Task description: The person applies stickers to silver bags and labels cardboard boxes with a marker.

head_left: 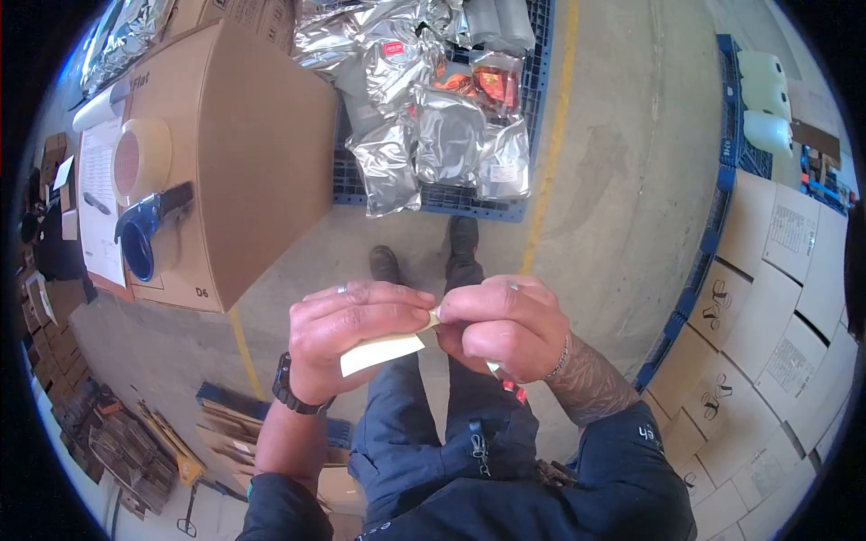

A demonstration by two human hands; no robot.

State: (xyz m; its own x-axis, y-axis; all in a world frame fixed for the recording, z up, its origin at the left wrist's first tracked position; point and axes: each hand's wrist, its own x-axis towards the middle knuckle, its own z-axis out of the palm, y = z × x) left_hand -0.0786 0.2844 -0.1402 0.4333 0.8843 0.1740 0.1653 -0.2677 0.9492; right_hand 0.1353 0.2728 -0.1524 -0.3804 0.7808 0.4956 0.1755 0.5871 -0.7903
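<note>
A pale yellow paper slip, like a label (382,355), hangs below the fingers of my left hand (347,329), which is closed on it. Close against it, my right hand (505,329) pinches the slip's small end between thumb and finger. Below the right palm a small red-and-white object (513,391) sticks out; its kind I cannot make out, and most of it is hidden. Both hands are in front of my body, above the floor.
To the left stands a large cardboard box (266,135) with a tape dispenser (144,234), tape roll (144,158), pen (96,204) and papers on it. Ahead, silver foil bags (449,135) lie on a blue pallet (478,206). Stacked cartons (753,307) line the right.
</note>
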